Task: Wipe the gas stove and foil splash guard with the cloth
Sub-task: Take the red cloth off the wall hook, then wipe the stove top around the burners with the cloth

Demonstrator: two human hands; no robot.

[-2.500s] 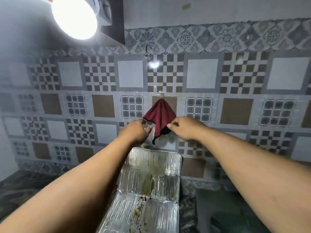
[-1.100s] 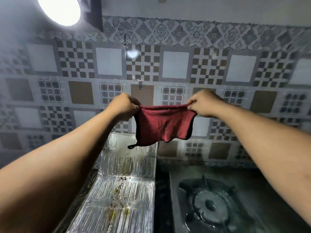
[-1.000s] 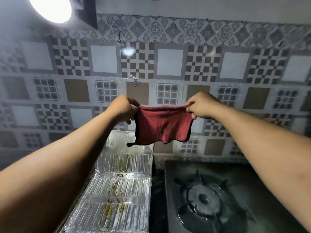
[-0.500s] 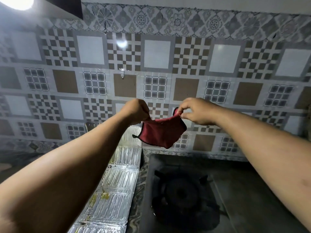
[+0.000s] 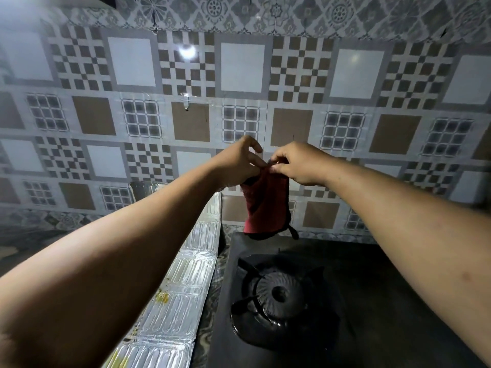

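A dark red cloth (image 5: pixel 265 205) with black trim hangs folded in half above the back edge of the black gas stove (image 5: pixel 372 301). My left hand (image 5: pixel 240 162) and my right hand (image 5: pixel 297 163) pinch its top edge together, close to each other. The stove's burner (image 5: pixel 277 293) with its pan support lies below the cloth. The ribbed foil splash guard (image 5: pixel 183 282) lies to the left of the stove, partly hidden by my left forearm, with yellow-green food stains on it.
A patterned tile wall (image 5: pixel 239 67) rises behind the stove, with a small hook (image 5: pixel 186 102) stuck on it. Dark marbled countertop (image 5: pixel 24 243) shows at the far left and in the strip between foil and stove.
The cloth came off the wall hook and was stretched out between both hands. The hands have now come together, folding the cloth so it hangs narrow. The view has shifted right toward the stove.
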